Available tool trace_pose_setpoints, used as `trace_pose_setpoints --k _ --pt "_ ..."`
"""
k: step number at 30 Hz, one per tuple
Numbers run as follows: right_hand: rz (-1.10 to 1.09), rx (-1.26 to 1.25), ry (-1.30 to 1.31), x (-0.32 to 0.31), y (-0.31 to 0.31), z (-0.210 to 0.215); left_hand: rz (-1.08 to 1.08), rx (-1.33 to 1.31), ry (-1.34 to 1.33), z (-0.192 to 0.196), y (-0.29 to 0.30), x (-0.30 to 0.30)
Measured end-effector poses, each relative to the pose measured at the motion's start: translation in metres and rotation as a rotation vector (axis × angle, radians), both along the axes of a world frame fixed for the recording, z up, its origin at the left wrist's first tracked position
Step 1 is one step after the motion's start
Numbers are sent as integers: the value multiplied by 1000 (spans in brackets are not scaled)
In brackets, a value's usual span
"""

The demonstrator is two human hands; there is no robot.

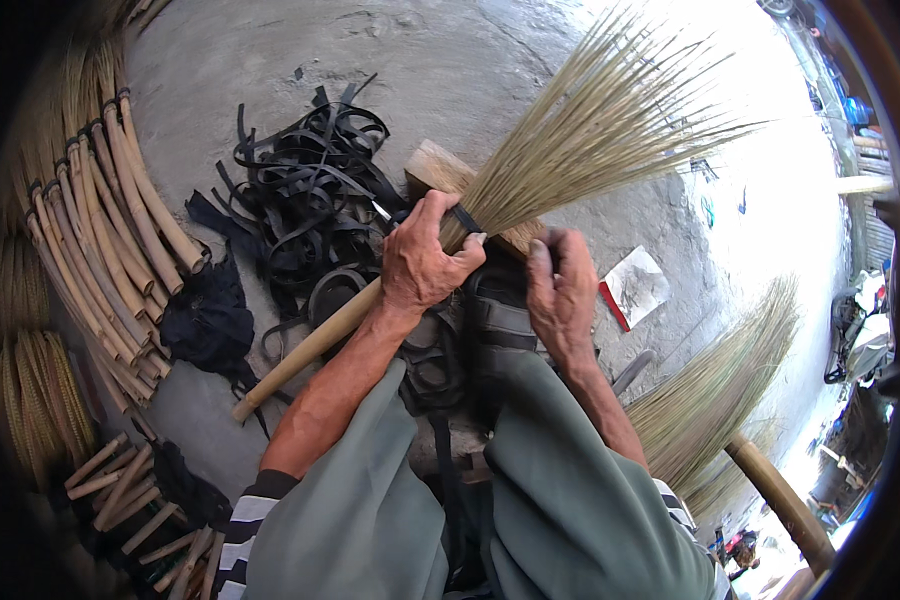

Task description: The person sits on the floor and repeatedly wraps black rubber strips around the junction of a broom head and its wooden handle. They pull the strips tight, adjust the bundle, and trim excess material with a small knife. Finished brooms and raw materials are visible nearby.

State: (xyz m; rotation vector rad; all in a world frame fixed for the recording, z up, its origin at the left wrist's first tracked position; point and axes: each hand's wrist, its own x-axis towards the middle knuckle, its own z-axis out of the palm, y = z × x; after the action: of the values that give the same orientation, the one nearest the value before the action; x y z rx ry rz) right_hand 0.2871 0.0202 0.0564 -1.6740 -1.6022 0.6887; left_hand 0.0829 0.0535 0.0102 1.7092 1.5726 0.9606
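A broom of pale dry stalks point(595, 130) with a bamboo handle point(305, 350) lies slantwise before me, its bristles fanning to the upper right. My left hand point(422, 258) is wrapped round its neck, thumb pressed near a black strip point(465, 218) that binds the stalks. Just right of the neck, my right hand point(562, 290) is raised with its fingers curled in toward the thumb. What lies between those fingers, if anything, is hidden. Beneath the neck sits a wooden block point(435, 167). A small metal blade tip point(381, 211) shows beside my left hand.
Tangled black strips point(315, 165) lie on the grey floor, beyond my left forearm. Bamboo-handled brooms point(110, 220) are stacked at the left, above short cut sticks point(135, 495). Another stalk bundle point(715, 390), a bamboo pole point(782, 500) and a white-and-red packet point(638, 286) are at the right.
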Motion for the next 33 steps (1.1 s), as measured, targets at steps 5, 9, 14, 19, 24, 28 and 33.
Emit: trace_pose_setpoints --k 5,9,14,19,24,28,33 --pt "132 100 11 -31 17 -6 15 -16 -9 2 1 0" --pt "143 108 -16 -35 18 -14 18 -43 10 4 1 -1" --pt "136 117 -34 -38 19 -19 19 -90 16 6 1 -3" --pt "156 102 -77 -36 20 -19 19 -89 -31 3 2 -4" --pt "205 147 -138 -34 24 -18 24 -53 -8 -2 1 -4" --pt "264 102 -221 -32 28 -12 51 212 -21 -3 2 -3" --pt "348 53 -315 -32 37 -4 15 257 3 -1 0 -4"
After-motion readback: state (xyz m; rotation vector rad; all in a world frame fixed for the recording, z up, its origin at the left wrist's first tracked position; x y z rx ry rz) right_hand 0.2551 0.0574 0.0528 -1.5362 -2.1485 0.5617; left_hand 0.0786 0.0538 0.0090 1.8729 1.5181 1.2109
